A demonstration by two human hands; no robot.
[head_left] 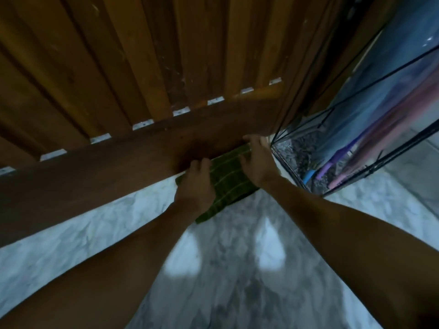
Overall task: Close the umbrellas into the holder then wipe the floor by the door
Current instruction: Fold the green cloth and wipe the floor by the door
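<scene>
A green checked cloth [229,180] lies flat on the white marbled floor [118,219], right against the foot of the brown wooden door [118,162]. My left hand [196,186] presses on the cloth's left part with its fingers spread forward. My right hand [257,160] presses on the cloth's far right corner, fingers flat, close to the door's edge. To the right stands a black wire holder [285,160] with closed umbrellas [370,148] in blue, purple and pink upright inside it.
The door fills the upper left of the view, with a row of small white brackets [142,124] above its bottom rail. The wire holder stands just right of my right hand. Marbled floor stretches toward me between my forearms.
</scene>
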